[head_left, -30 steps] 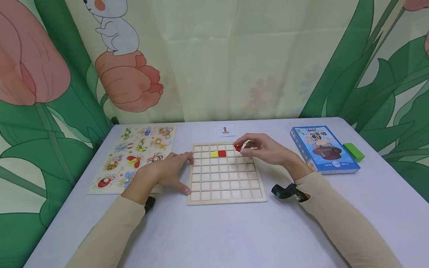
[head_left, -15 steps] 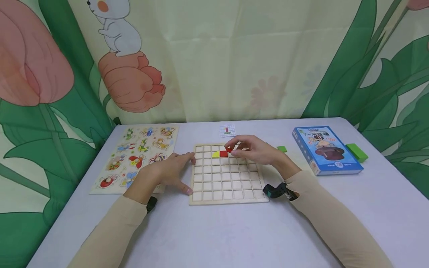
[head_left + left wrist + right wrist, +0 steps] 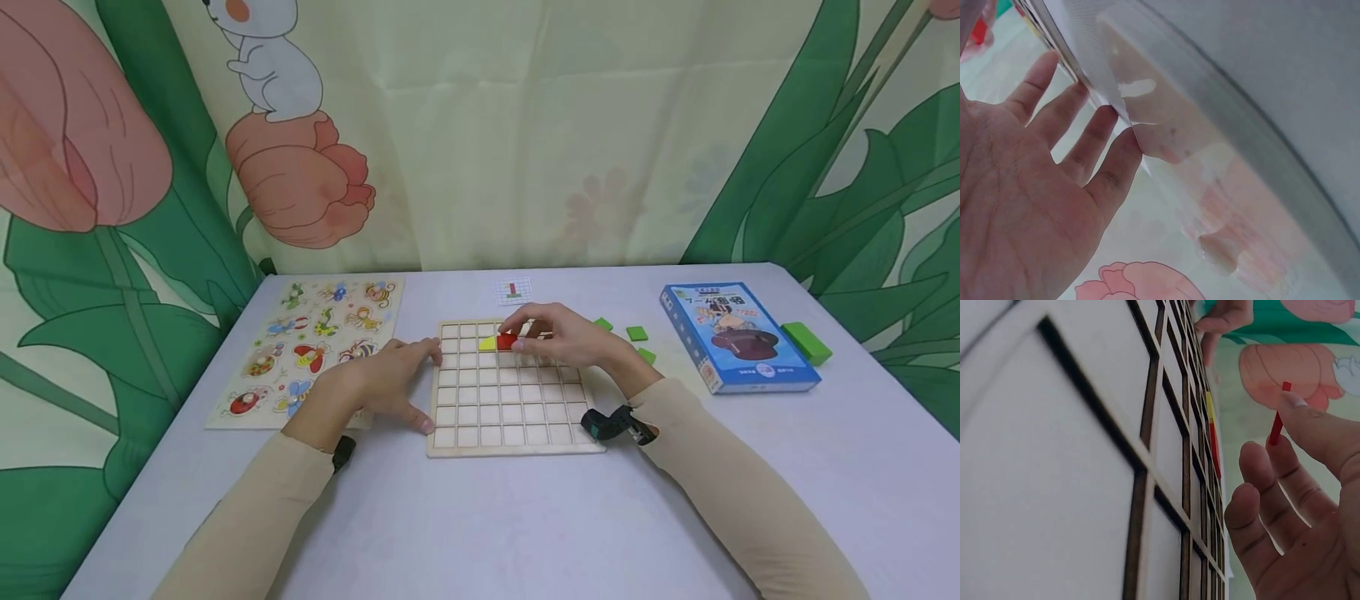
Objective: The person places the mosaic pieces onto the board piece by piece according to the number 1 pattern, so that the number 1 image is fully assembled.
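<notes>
Left hand (image 3: 382,385): spread wide, fingers fairly straight, forefinger and thumb against the near-left side of the grid board (image 3: 517,451), holding nothing.
Right hand (image 3: 555,335): narrowed, thumb and forefinger pinching a thin red piece (image 3: 1278,422); the other fingers bend loosely.
Red piece: above the board's far part, seen edge-on from the right wrist and apart from the grid; in the head view it runs together with the red beneath, so its exact cell is hard to tell.
Grid board: pale, square-celled, flat on the bench (image 3: 495,525).
Filled cells: a yellow tile (image 3: 487,343) in the second row from the far edge, with a red tile (image 3: 1214,450) just beside it.
Pattern card (image 3: 513,291): small, beyond the board's far edge, printed with a gridded red and green figure.
Green tiles (image 3: 637,333): lying on the bench right of the board, near the right forearm.
Blue box (image 3: 738,337): farther right, lying flat, a green block (image 3: 807,343) just past its right side.
Insect sheet (image 3: 309,357): left of the board, partly covered by the left hand and wrist.
Backdrop (image 3: 525,150): cloth printed with tulips and leaves.
</notes>
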`<state>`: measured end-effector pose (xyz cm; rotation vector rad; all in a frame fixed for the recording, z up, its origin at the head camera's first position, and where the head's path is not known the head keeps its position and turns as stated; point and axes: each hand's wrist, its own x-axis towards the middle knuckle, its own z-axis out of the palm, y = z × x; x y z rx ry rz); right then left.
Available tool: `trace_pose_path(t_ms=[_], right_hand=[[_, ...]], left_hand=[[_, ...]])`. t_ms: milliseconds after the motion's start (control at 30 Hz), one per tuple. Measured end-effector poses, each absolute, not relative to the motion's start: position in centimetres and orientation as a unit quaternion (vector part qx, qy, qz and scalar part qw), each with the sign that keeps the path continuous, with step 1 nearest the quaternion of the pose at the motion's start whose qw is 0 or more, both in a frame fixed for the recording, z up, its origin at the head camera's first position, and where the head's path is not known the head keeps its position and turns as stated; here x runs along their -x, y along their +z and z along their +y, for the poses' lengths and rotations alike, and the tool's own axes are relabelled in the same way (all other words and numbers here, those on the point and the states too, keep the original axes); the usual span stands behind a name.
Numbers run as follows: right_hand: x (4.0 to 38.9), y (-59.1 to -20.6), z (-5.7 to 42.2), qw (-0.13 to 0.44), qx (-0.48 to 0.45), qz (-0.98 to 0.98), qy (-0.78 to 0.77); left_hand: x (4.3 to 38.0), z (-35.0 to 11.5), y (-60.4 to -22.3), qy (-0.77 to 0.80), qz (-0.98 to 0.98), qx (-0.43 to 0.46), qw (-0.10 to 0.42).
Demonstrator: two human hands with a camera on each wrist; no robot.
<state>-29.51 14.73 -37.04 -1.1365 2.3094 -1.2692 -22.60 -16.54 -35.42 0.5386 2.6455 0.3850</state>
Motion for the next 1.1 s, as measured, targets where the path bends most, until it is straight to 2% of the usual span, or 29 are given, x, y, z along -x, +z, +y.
trace_pose_path(t_ms=[333,1100], right_hand=[[29.9,-37.5,13.8,0.156,0.388,0.816,-0.400],[29.4,-37.5,13.5,0.147,0.361,0.857,-0.337]], left_hand=[[22.6,-16.5,-35.2,0.138,0.948,-0.194,0.211],[22.5,-16.4,-35.2,0.134,0.950,-0.184,0.212]])
